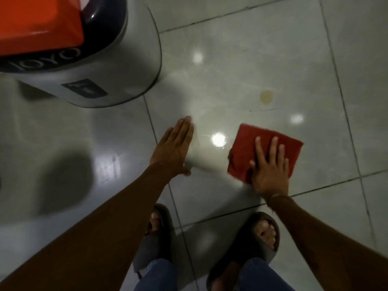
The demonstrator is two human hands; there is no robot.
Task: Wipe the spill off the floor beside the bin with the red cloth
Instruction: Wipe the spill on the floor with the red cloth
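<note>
Bin (pixel 117 66): standing well beyond the left fingertips and off to their left, grey body with an orange lid; the floor (pixel 241 38) beside it is glossy tile throwing back lamp glare.
Left hand (pixel 173 149): lying flat on the tile, fingers (pixel 184 128) pressed together and pointing toward the bin, holding nothing, seemingly propping the crouching person.
Wet film: a pale sheen is lying between the two hands, running from beside the left fingers toward the cloth's near corner; I am judging this to be part of the spill, though glare is making its edge hard to read.
Cloth (pixel 247 148): red, folded roughly square, lying flat on the tile under the right fingers.
Right hand (pixel 269 171): pressing palm-down on the cloth, fingers (pixel 273 148) spread across it, heel overhanging its near edge.
Stain (pixel 266 96): a small yellowish ring is sitting beyond the right fingertips, apart from the cloth and not yet covered.
Risk, smearing: a flat cloth pushed through the film could be spreading liquid rather than lifting it.
Risk, missing: the stain beyond the fingertips could be getting left behind if strokes are staying short.
Risk, slipping: the left palm or the sandals (pixel 252 238) could be sliding on wet, shiny tile.
</note>
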